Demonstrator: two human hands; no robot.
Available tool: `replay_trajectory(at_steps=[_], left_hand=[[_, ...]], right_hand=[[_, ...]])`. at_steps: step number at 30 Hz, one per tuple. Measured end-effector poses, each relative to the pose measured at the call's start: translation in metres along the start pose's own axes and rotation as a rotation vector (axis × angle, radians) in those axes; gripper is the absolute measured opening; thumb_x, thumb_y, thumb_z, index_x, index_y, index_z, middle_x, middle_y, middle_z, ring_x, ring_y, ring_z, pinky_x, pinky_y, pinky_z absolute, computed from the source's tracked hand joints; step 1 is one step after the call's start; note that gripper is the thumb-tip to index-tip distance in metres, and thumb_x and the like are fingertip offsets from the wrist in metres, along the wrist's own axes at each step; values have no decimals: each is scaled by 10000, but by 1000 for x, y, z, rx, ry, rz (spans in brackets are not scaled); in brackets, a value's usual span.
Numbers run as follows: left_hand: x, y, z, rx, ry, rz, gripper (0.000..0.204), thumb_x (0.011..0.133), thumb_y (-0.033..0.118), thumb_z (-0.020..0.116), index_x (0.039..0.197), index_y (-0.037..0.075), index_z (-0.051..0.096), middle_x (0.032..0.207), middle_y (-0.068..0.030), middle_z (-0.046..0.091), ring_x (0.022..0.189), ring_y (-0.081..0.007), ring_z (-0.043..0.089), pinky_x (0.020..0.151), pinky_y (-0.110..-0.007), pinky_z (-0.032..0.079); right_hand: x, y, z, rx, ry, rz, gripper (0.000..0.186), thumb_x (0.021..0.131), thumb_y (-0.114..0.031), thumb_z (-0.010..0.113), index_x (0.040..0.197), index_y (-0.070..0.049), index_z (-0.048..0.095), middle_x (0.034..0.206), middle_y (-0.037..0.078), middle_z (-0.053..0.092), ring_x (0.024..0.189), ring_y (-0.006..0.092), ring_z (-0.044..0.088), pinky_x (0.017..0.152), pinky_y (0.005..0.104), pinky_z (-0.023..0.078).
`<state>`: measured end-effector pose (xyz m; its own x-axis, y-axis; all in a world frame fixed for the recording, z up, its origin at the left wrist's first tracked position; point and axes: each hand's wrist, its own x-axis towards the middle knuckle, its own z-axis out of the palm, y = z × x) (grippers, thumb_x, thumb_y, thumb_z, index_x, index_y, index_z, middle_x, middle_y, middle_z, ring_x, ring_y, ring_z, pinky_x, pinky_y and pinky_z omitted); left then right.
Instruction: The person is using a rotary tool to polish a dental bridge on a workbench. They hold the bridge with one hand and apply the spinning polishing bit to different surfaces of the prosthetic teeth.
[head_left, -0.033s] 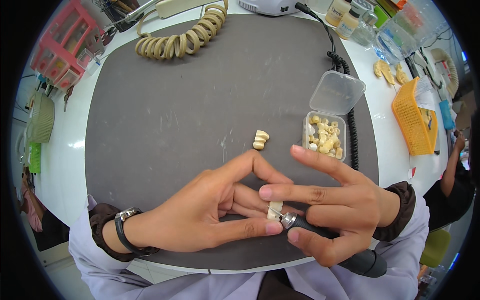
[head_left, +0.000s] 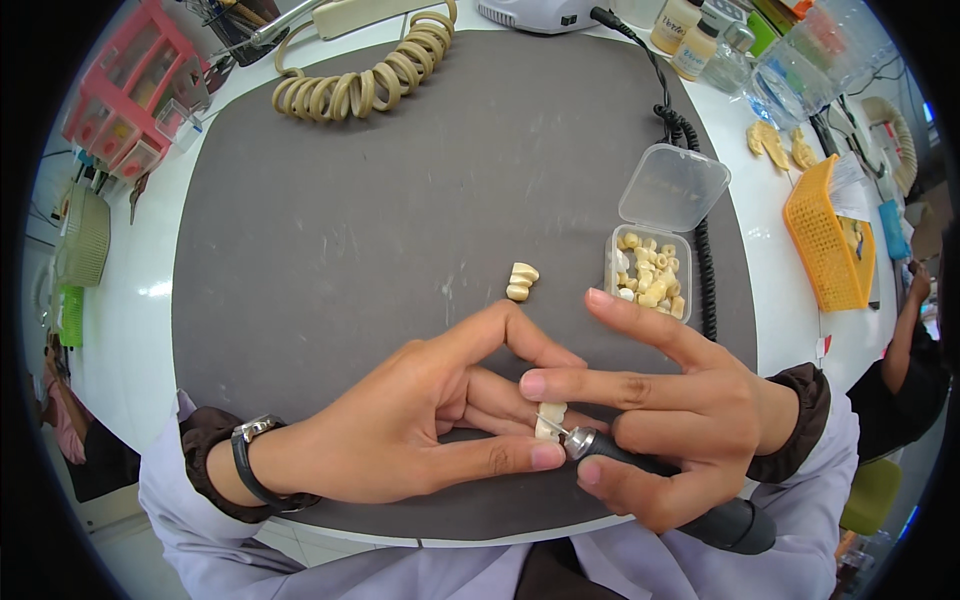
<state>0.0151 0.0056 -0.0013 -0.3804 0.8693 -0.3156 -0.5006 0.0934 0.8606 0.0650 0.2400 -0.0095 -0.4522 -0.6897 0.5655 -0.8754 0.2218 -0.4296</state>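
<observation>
A: Head view: what does your left hand (head_left: 420, 430) hold?

B: You pinch a small cream dental piece (head_left: 549, 421) between thumb and fingertips; the other fingers are loosely curled.

A: And your right hand (head_left: 680, 420)?

B: It is closed around a dark rotary handpiece (head_left: 660, 480), with the tip touching that piece and the index finger extended. Beyond your fingers lie a second cream piece (head_left: 521, 281) and an open clear box (head_left: 650, 265) of similar parts.

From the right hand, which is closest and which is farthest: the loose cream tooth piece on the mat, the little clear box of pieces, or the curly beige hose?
1. Clear plastic box of cream pieces, just above the right hand.
2. Loose cream tooth piece, mid-mat, up and left; nearly as near.
3. Curly beige hose, far top left.
</observation>
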Motion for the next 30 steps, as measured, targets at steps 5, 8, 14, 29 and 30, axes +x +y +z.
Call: replay_trajectory(at_steps=[5,8,14,29,30], left_hand=[[1,0,-2,-12,-4,-28,484,905,-52,638,1294,-26,352,1118,-192,674,1095,-166,643,968,-275,463],[1,-2,-3,-29,-2,-30,479,905,-54,636,1290,-27,353,1131,-199,670,1105,-172,639,983,-280,457],[1,-3,-2,8,1,-7,458,907,-67,623,1278,-27,358,1126,-198,670,1116,-180,634,983,-288,464],[1,-1,-3,48,-106,0,395,933,-91,552,1258,-14,341,1203,-258,624,1205,-249,584,1003,-338,485],[1,-2,-3,35,-101,3,390,935,-91,548,1256,-12,341,1213,-264,618,1209,-251,581,1001,-339,486]], right_hand=[[0,-1,1,33,33,32,146,867,1,599,994,-61,559,564,-17,393,1025,397,685,1026,719,329],[-1,0,3,15,37,21,146,871,-1,596,1000,-59,559,565,-16,395,1024,398,685,1022,719,334],[1,1,2,8,13,4,149,858,8,599,981,-68,564,572,-1,423,1013,400,689,1027,692,356],[0,-23,-12,69,44,301,297,906,-84,635,1167,-102,494,554,1,546,967,392,702,1119,663,210],[-2,-22,-13,86,49,309,308,898,-76,641,1167,-103,493,555,4,549,966,393,702,1120,662,211]])
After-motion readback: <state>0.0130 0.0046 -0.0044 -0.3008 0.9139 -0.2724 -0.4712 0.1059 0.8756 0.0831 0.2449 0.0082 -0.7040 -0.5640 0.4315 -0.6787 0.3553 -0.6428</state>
